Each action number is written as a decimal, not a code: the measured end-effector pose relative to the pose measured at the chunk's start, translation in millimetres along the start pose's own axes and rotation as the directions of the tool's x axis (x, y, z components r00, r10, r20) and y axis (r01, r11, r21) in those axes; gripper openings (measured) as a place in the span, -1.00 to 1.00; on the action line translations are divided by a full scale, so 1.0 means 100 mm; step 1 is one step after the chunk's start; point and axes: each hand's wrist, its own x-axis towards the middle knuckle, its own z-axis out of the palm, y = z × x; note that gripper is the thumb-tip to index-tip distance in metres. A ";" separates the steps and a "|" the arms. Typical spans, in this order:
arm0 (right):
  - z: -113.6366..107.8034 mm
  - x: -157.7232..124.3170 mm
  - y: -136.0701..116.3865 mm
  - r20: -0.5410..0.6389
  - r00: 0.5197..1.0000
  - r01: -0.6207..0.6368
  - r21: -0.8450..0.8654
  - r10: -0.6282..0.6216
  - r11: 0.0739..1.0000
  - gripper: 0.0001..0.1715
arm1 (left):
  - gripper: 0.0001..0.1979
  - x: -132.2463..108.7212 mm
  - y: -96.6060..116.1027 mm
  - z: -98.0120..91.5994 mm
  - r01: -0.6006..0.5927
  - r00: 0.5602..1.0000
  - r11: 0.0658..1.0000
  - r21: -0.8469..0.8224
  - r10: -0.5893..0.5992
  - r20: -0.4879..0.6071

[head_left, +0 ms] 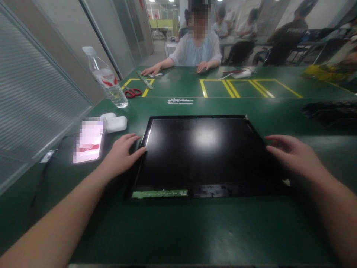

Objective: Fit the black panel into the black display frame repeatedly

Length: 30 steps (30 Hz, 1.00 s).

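A black flat display panel (200, 152) lies on the green table (173, 230), light glaring off its upper middle. Along its near edge, at the left, runs a green circuit board strip (160, 194). My left hand (122, 154) is at the panel's left edge, thumb and fingers apart, the thumb tip at the frame. On the other side my right hand (292, 152) is at the right edge, its thumb and fingers also spread apart. Both hands touch or nearly touch the frame; neither is wrapped round anything.
Left of the panel are a lit phone (90, 141), a white case (116, 124) and a water bottle (108, 82). Beyond lie red scissors (133, 92), white strips (180, 101) and yellow tape outlines (219, 80). A person (196, 48) sits opposite, hands on the table.
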 end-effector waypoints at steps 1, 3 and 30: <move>0.00 0.02 0.01 0.000 0.998 -0.061 -0.003 0.061 0.998 -0.42 | -0.18 0.01 -0.02 0.01 0.010 1.000 1.000 0.023 -0.011 0.016; 0.01 0.06 0.04 0.031 0.987 -0.159 -0.002 0.159 0.987 -0.39 | -0.17 0.02 -0.04 0.03 0.009 0.999 0.999 0.046 -0.011 0.043; 0.20 0.12 0.20 0.163 0.984 -0.060 -0.080 0.072 0.995 -0.53 | -0.16 0.04 -0.08 0.15 -0.016 0.999 0.992 0.128 0.010 0.043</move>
